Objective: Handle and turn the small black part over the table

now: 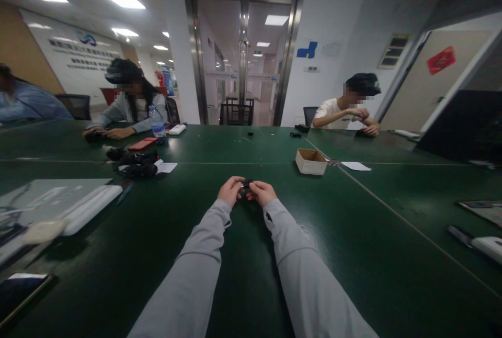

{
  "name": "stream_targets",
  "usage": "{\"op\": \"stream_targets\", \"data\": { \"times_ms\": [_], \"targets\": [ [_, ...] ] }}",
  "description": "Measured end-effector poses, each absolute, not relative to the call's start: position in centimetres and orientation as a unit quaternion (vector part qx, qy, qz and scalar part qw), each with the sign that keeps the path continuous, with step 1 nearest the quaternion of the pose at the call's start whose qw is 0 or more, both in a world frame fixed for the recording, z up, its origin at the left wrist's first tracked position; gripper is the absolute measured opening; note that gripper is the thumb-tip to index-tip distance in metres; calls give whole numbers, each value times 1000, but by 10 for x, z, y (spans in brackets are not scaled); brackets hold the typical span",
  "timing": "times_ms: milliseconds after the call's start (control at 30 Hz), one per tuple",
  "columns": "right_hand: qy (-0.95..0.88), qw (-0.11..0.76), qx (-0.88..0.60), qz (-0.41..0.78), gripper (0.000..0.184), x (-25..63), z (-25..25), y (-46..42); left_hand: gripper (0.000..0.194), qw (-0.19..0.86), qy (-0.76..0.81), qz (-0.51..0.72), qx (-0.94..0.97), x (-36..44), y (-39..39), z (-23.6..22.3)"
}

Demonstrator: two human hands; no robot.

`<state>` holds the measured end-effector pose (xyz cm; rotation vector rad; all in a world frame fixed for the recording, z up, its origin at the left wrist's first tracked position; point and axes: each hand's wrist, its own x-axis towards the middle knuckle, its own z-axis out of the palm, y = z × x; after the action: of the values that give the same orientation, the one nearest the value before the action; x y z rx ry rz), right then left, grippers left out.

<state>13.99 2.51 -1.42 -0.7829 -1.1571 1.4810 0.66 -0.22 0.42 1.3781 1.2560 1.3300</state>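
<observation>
My left hand (231, 190) and my right hand (262, 192) meet over the middle of the green table (243, 254). Between them is a small black object (247, 184), pinched by the fingers of both hands. A thin, light-coloured bit shows at its left end, by the left fingertips. The object is too small and too much covered by fingers to tell its kind. Both hands are closed around its ends, a little above the tabletop or resting on it; I cannot tell which.
Right of my hands stands an open cardboard box (311, 162), with a paper sheet (356, 166) beyond. Black bundled items (137, 162), a red phone-like item (143, 143) and a water bottle (157, 123) lie left. A phone (23, 296) is near left. Other people sit across the table.
</observation>
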Motion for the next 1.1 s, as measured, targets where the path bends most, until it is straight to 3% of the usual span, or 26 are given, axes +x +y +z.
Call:
{"op": "stream_targets", "data": {
  "times_ms": [767,1100],
  "targets": [
    [-455,535,-348,621,18,137,-5,20,31,421,457,575,533,8,-2,5],
    [-509,499,-356,604,33,130,7,3,46,419,458,661,422,18,-13,15]
  ]
}}
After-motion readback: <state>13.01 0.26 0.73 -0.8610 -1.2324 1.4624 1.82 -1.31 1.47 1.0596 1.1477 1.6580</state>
